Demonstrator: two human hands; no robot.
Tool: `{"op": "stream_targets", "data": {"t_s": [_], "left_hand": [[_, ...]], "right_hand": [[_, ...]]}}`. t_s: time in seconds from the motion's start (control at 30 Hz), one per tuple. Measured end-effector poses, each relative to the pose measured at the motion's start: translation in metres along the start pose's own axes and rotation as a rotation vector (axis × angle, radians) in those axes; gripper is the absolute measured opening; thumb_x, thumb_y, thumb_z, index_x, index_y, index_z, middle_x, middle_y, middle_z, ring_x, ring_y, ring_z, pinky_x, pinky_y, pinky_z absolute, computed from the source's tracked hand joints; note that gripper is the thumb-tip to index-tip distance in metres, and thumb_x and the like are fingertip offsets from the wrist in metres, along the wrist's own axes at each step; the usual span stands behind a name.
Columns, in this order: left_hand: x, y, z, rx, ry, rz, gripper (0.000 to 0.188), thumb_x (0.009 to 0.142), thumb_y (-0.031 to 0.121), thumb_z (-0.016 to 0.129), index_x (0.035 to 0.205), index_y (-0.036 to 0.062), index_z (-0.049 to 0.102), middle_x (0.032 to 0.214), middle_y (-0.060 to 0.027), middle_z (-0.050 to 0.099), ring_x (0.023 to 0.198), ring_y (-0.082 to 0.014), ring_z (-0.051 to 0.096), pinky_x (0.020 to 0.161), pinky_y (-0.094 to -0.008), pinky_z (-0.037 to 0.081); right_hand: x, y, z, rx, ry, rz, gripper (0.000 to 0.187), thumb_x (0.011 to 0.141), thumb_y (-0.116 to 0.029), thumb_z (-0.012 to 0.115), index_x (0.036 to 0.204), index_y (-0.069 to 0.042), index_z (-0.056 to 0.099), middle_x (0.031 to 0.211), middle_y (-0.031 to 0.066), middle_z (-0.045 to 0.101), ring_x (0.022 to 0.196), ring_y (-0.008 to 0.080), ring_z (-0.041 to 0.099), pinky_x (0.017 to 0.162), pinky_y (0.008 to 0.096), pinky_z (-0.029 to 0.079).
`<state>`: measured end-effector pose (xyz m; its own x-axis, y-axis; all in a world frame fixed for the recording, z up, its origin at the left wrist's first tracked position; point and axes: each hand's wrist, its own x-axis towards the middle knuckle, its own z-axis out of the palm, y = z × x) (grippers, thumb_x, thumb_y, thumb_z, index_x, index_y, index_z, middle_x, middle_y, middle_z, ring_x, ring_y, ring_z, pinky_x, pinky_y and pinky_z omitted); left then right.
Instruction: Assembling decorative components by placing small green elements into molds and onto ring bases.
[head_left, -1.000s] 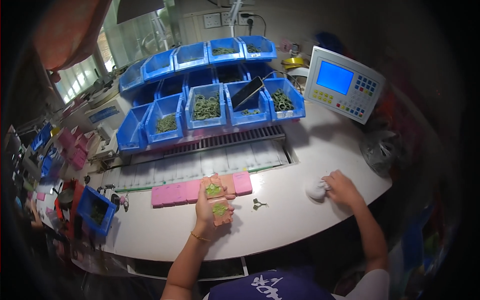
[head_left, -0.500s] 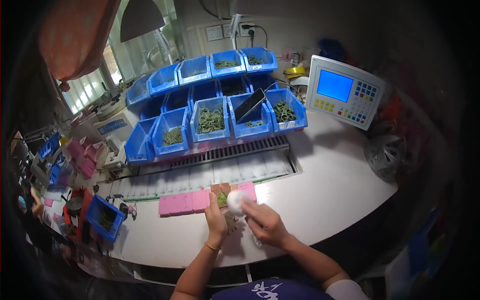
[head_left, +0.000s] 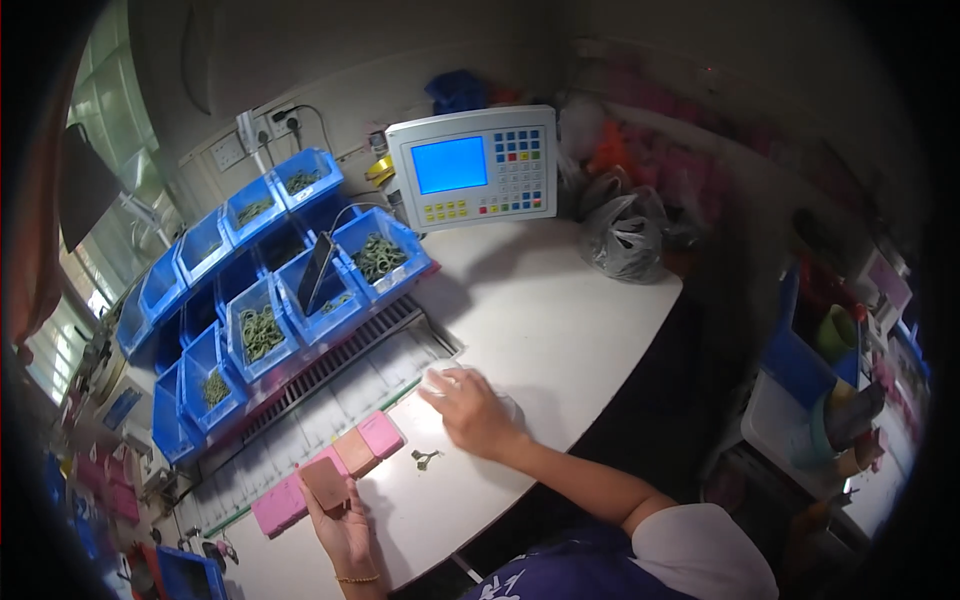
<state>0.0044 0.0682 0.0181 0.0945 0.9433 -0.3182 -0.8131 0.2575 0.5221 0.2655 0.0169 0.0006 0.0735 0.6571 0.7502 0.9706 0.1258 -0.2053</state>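
Clamping a flat brown rectangular block (head_left: 326, 482) at near left between thumb and fingers of the left hand (head_left: 345, 535). Curling the blurred right hand (head_left: 478, 415) over a smooth white table (head_left: 530, 290); cannot tell whether gripping anything. Beyond the block, rectangular pink blocks (head_left: 278, 505). Probably mid-handling, calling next for a steady left grip.

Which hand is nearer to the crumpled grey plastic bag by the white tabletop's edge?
Right. The right hand is below-left of the bag in view; the left hand is farther off, lower left.
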Motion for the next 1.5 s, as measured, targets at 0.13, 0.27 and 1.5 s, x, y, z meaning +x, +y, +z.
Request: {"op": "stream_targets", "data": {"t_s": [0.13, 0.27, 1.5], "left_hand": [[-0.016, -0.011, -0.02, 0.185, -0.319, -0.275, 0.051, 0.102, 0.05, 0.041, 0.121, 0.0049, 0.057, 0.104, -0.0119, 0.064, 0.082, -0.0216, 0.063, 0.066, -0.03, 0.056], [-0.042, -0.027, -0.032, 0.329, -0.465, -0.439, 0.055, 0.104, 0.05, 0.035, 0.133, 0.0053, 0.049, 0.114, -0.0141, 0.062, 0.092, -0.0272, 0.062, 0.08, -0.0403, 0.05], [-0.057, 0.041, -0.083, 2.002, -0.034, 0.697, 0.053, 0.076, 0.031, 0.078, 0.114, -0.0025, 0.061, 0.105, -0.024, 0.058, 0.1, -0.0419, 0.053, 0.091, -0.0496, 0.043]], "right_hand": [[-0.01, -0.058, 0.006, 0.736, -0.251, 0.206, 0.048, 0.093, -0.035, 0.065, 0.13, -0.006, 0.059, 0.12, 0.016, 0.062, 0.117, 0.031, 0.051, 0.098, 0.0414, 0.043], [-0.015, -0.068, 0.001, 1.198, -0.761, 0.538, 0.041, 0.096, -0.037, 0.062, 0.12, -0.005, 0.064, 0.112, 0.014, 0.063, 0.108, 0.0233, 0.057, 0.095, 0.0346, 0.043], [0.152, 0.283, -0.068, 0.291, 0.411, 0.596, 0.056, 0.098, -0.038, 0.058, 0.132, 0.002, 0.041, 0.123, 0.0232, 0.056, 0.104, 0.0313, 0.06, 0.089, 0.0405, 0.047]]}}
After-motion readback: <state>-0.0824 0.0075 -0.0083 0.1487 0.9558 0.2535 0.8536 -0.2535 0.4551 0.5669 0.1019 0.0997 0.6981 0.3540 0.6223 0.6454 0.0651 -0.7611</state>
